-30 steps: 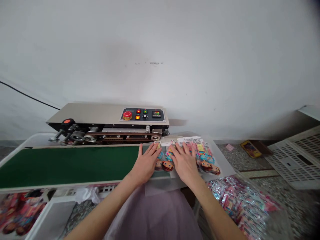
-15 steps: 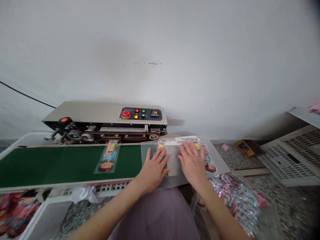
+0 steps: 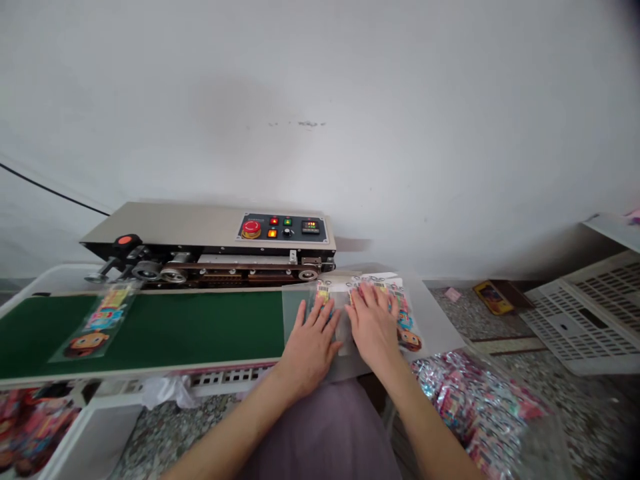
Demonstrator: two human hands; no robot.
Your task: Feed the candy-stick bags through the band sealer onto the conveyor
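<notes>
My left hand [image 3: 310, 343] lies flat with fingers spread over a clear plastic packet [image 3: 323, 291] at the right end of the green conveyor belt [image 3: 200, 327]. Much of that packet is hidden under the hand. To its right, my right hand [image 3: 374, 325] rests palm down, fingers stretched out, on several printed packets [image 3: 407, 313] lying on a translucent sheet [image 3: 435, 327]. Another packet [image 3: 97, 320], printed with a cartoon face, lies tilted on the belt's left part, its top edge at the rollers of the band sealing machine [image 3: 210, 227].
The machine's control panel [image 3: 281, 228] has lit buttons and a red stop knob. A clear bag of shiny packets [image 3: 480, 407] is at the lower right. A white crate [image 3: 585, 320] and a small box [image 3: 495, 297] are on the floor. More packets [image 3: 30, 427] lie lower left.
The packet on the belt has travelled left along the machine. My right hand has shifted slightly left, along with the packets under it. My left hand has stayed nearly in place.
</notes>
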